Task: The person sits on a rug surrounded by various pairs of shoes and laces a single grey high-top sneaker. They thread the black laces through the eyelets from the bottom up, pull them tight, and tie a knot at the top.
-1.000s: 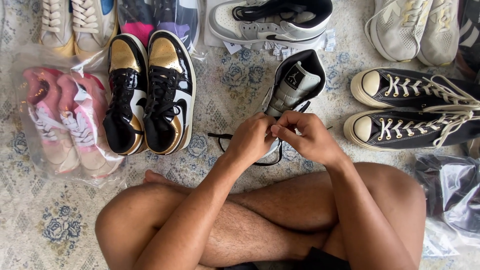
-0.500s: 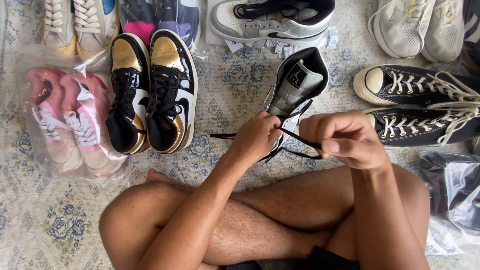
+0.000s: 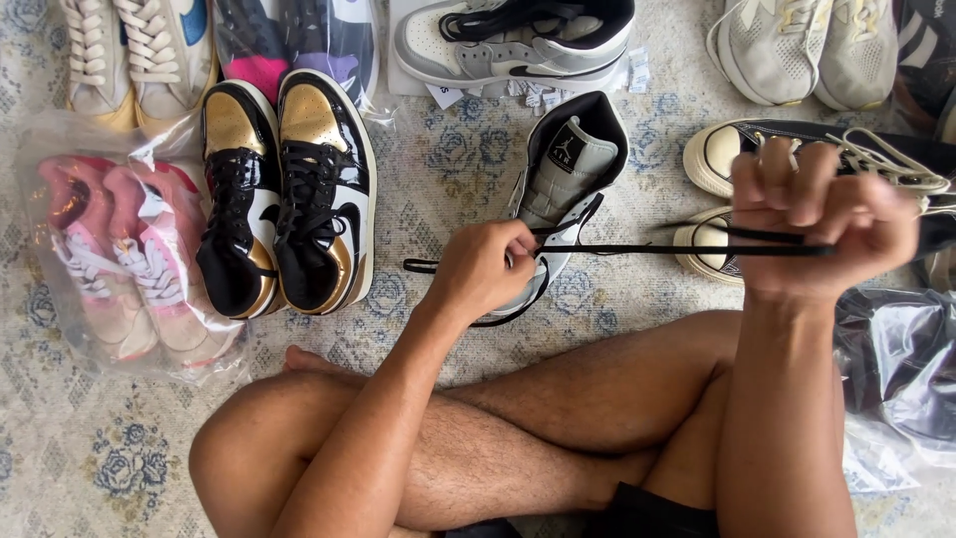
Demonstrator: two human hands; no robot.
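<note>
A grey, white and black high-top sneaker (image 3: 570, 169) lies on the carpet in front of my crossed legs, toe toward me. My left hand (image 3: 485, 271) rests on its toe end and pinches a black shoelace (image 3: 637, 248). My right hand (image 3: 817, 214) is a raised fist far to the right, gripping the same lace. The lace runs taut and level between both hands. A loose end trails left of my left hand.
A black and gold pair (image 3: 284, 194) stands at the left, beside pink sneakers in a clear bag (image 3: 115, 259). A matching grey sneaker (image 3: 518, 40) lies above. Black low-tops (image 3: 737, 159) and pale running shoes (image 3: 807, 45) are at the right, with a dark plastic bag (image 3: 896, 359).
My right hand has pulled away to the right and upward, drawing the black lace out taut. My left hand stayed at the sneaker's toe end.
</note>
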